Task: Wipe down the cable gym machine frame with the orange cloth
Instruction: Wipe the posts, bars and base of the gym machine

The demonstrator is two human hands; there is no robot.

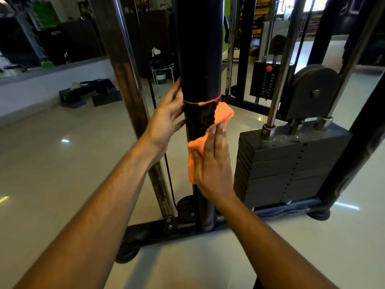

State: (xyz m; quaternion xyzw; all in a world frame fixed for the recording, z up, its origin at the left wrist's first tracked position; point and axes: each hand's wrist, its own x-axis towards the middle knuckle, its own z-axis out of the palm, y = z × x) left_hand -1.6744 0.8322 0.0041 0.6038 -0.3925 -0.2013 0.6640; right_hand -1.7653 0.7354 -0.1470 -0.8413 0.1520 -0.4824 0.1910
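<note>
A thick black upright post (pixel 199 59) of the cable machine frame stands right in front of me, with a red thread (pixel 202 101) tied around it. The orange cloth (pixel 223 115) lies against the post's right side, just below the thread. My right hand (pixel 212 163) presses the cloth flat onto the post with straight fingers. My left hand (pixel 166 115) rests on the post's left side, fingers extended along it and the thumb touching lower down.
A black weight stack (pixel 287 163) with chrome guide rods stands to the right, a pulley (pixel 312 92) behind it. A rusty slanted bar (pixel 133 101) and a cable run at the left. The base rail (pixel 187 228) crosses the glossy floor; step blocks (pixel 91 92) lie far left.
</note>
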